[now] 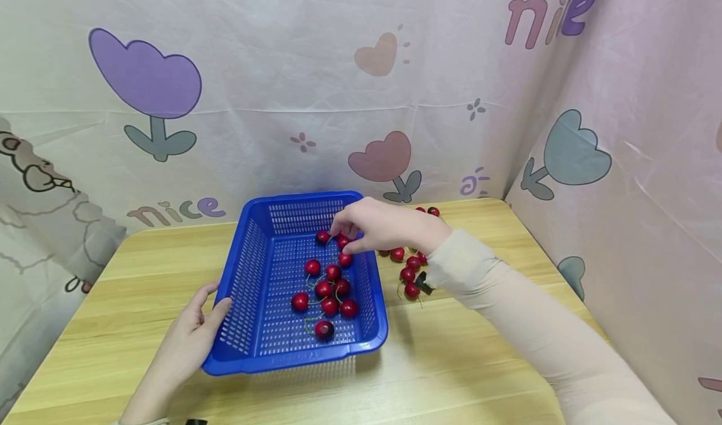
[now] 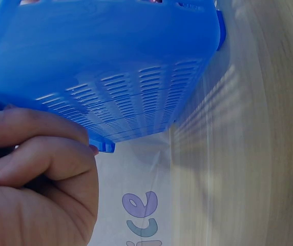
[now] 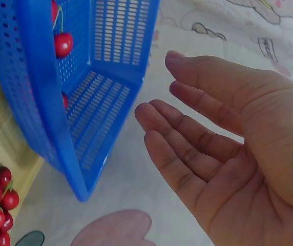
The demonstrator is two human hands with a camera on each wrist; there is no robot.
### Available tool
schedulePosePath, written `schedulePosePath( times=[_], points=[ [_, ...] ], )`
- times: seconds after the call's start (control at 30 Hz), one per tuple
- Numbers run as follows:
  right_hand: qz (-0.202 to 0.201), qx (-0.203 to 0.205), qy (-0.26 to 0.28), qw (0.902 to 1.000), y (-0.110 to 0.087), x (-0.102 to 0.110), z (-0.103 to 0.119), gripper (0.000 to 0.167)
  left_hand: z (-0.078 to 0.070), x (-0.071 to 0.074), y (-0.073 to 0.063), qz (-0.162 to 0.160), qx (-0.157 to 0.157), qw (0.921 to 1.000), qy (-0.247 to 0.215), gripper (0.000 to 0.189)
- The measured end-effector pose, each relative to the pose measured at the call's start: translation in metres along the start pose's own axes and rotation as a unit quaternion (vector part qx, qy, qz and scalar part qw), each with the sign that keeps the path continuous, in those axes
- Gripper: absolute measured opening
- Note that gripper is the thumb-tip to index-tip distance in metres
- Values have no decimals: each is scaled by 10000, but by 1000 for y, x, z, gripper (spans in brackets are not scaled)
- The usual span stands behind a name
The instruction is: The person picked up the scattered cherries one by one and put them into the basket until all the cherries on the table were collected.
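A blue plastic basket [image 1: 299, 360] with slotted walls stands tilted on the table, its near side raised. My left hand [image 1: 188, 340] grips its left rim near the front corner, the thumb on top; in the left wrist view the fingers [image 2: 49, 159] curl beside the basket's outer wall. Several red cherries with stems [image 1: 329, 306] lie in the right half of the basket. Over its back right part hovers my right hand [image 1: 378, 224], fingers loosely bent. The right wrist view shows nothing between its thumb and fingers [image 3: 187, 154].
More cherries [image 1: 407, 275] lie in a loose cluster on the wooden table [image 1: 462, 350], just right of the basket, under my right forearm. A printed cloth [image 1: 271, 80] hangs behind the table and along its right side.
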State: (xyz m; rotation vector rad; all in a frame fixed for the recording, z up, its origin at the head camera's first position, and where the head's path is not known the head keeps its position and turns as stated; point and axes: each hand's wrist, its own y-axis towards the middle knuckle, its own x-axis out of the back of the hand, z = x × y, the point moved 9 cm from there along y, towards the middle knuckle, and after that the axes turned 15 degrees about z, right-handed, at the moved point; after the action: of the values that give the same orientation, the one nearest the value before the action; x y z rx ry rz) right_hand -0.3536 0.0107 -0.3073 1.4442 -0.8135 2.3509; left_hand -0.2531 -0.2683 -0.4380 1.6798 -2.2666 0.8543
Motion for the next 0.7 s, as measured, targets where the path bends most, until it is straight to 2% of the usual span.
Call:
schedulePosePath(
  times=[0.2, 0.43, 0.7],
  points=[
    [-238, -200, 335, 9990, -20, 4, -21, 34, 0, 0, 0, 10, -23, 10000, -26, 70],
    [-501, -313, 461, 9972, -38, 4, -45, 33, 0, 0, -1, 19, -2, 10000, -7, 71],
    [-604, -529, 714, 9942, -57, -3, -68, 31, 0, -1, 0, 18, -16, 10000, -52, 70]
  ],
)
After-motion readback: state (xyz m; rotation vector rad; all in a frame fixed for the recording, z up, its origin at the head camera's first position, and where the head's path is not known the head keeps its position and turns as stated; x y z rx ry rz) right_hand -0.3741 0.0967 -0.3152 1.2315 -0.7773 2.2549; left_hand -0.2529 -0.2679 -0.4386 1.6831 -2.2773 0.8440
